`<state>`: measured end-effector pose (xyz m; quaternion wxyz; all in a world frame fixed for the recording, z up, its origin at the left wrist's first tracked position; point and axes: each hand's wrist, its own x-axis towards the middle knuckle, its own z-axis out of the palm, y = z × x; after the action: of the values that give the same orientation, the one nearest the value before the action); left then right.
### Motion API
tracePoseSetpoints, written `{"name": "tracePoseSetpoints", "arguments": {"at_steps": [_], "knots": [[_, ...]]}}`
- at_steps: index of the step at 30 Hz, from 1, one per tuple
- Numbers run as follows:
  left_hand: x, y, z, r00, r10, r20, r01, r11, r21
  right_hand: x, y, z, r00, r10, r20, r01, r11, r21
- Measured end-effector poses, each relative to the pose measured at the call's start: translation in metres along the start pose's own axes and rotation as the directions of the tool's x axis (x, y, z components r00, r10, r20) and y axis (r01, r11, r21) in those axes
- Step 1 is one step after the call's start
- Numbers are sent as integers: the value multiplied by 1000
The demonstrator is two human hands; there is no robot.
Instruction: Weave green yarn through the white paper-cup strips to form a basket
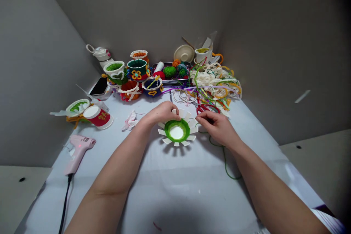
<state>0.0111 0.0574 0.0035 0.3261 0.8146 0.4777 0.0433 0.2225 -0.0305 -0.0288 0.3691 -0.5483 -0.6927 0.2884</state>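
A paper cup (177, 142) cut into white strips that splay outward sits over the middle of the table, with green yarn (184, 136) woven round its inside. My left hand (164, 112) grips its far rim, thumb and fingers closed on the strips. To the right of the cup, my right hand (218, 126) pinches the green yarn strand near the strips. From that hand the loose strand (225, 161) trails down onto the white tabletop and curves to the right.
A pink glue gun (79, 150) lies at left, near a red paper cup (98, 117). Finished yarn baskets (137, 69) stand at the back left. Red-handled scissors (208, 109) and heaped yarn (216, 78) lie at the back right. Crumpled tissue (129, 121) is left of the cup.
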Motion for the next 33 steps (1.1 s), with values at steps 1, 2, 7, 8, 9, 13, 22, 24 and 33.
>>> {"name": "tracePoseSetpoints", "arguments": {"at_steps": [1, 2, 7, 8, 9, 13, 22, 24, 33], "knots": [[0, 0, 0, 1000, 0, 3, 0, 1000, 4, -1, -2, 0, 1000, -8, -17, 8, 1000, 13], [0, 1, 0, 1000, 0, 4, 0, 1000, 8, -1, -4, 0, 999, -19, -32, 20, 1000, 22], [-2, 5, -1, 1000, -16, 15, 16, 1000, 7, -4, -10, 3, 985, -156, -75, 153, 987, -44], [-2, 5, -1, 1000, -15, 15, 15, 1000, 9, -5, -11, 3, 979, -190, -68, 186, 981, -58], [-2, 5, 0, 1000, -12, 12, 12, 1000, 13, -5, -11, 2, 974, -218, -57, 214, 974, -68], [-1, 1, 0, 1000, -14, 4, 14, 1000, 2, -6, -12, -3, 963, -270, -18, 267, 958, -101], [-1, -6, -1, 1000, -23, -21, 23, 1000, 6, -1, 4, 0, 991, 12, 132, 1, 994, -105], [-2, -5, -1, 1000, -16, -14, 16, 1000, 17, -1, 6, 6, 981, 37, 191, -15, 994, -112], [-16, -2, -16, 979, -3, 206, 2, 1000, 5, -4, 3, 22, 978, 39, 204, -14, 993, -119]]}}
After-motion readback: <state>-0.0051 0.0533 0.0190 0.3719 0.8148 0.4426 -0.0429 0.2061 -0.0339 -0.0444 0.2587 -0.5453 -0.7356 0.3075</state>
